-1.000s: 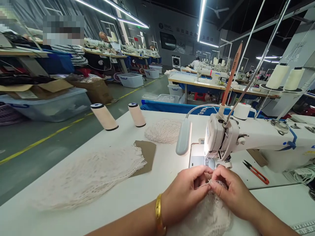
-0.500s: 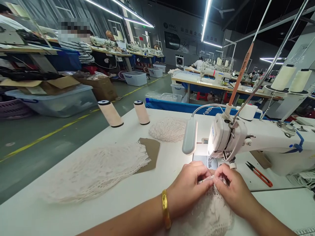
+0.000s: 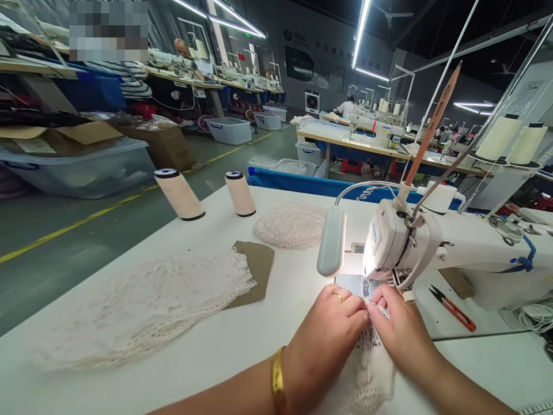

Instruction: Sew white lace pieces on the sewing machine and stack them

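My left hand and my right hand pinch the far edge of a cream mesh piece between them, fingers curled and closed on it. The pinched edge lies just in front of the needle of a white sewing machine. The rest of the mesh piece trails back toward me under my wrists. A gold bangle sits on my left wrist. A small grey lamp on a bent arm shines on the needle plate.
A large heap of cream mesh covers a brown card pattern at the left. A smaller mesh pile and two thread cones stand farther back. Red-handled snips lie right of the machine. Other workstations and people fill the hall behind.
Both hands have slid the mesh edge forward, closer under the machine's head. My view has shifted slightly.
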Motion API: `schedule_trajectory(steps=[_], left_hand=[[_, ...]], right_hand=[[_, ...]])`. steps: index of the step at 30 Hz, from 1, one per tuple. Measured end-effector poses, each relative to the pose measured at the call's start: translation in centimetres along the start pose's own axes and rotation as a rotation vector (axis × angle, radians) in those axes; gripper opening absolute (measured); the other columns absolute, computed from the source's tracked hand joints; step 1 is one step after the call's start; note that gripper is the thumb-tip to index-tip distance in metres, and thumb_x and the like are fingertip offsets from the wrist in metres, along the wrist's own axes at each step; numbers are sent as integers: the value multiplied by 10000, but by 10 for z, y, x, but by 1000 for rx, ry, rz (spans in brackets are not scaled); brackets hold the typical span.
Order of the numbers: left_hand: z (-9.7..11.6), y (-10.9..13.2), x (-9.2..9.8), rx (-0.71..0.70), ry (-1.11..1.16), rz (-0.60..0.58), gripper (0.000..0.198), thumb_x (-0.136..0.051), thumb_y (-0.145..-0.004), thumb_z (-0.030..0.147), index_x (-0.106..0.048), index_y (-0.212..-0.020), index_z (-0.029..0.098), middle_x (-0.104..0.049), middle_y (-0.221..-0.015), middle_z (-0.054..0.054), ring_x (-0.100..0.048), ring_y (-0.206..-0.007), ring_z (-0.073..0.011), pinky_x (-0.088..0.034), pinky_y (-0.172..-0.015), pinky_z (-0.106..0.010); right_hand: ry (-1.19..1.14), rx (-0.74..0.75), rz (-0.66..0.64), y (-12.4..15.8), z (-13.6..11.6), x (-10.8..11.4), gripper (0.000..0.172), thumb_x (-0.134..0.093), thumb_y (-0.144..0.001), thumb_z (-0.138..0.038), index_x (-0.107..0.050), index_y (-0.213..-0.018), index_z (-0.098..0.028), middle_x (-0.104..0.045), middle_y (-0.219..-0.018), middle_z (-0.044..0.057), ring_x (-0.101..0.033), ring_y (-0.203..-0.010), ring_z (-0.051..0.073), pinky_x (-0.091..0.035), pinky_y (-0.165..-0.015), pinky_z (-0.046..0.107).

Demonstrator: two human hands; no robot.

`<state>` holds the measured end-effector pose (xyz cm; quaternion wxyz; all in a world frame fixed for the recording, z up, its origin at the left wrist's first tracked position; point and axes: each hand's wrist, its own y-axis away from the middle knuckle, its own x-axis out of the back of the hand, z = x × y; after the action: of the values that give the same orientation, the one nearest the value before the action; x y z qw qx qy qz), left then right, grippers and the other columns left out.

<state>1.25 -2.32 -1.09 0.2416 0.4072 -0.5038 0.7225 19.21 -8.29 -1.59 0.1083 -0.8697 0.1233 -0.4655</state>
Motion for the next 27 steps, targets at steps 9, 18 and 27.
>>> schedule_trajectory(steps=[9,18,27], left_hand=[[-5,0,5,18,3,-64,213,-536,-1026,99,-653,-873,188,-724,-927,-20,-644,-830,-208,-457,-858,-419],[-3,-6,14,72,-18,-138,193,-512,-1022,137,-653,-900,185,-707,-919,-39,-636,-830,-211,-476,-849,-415],[-5,-7,9,73,5,-80,238,-491,-1031,124,-609,-832,179,-730,-916,-24,-659,-849,-220,-467,-853,-428]], right_hand=[[58,257,-54,11,5,9,240,-438,-1037,-145,-652,-1066,-249,-674,-1026,72,-635,-842,236,-474,-728,342],[160,294,-75,6,8,11,322,-377,-1060,-158,-692,-1103,-211,-719,-1080,121,-614,-720,229,-443,-644,354],[224,320,67,4,15,6,333,-432,-1007,-132,-715,-1157,-224,-716,-1068,109,-635,-712,225,-476,-617,330]])
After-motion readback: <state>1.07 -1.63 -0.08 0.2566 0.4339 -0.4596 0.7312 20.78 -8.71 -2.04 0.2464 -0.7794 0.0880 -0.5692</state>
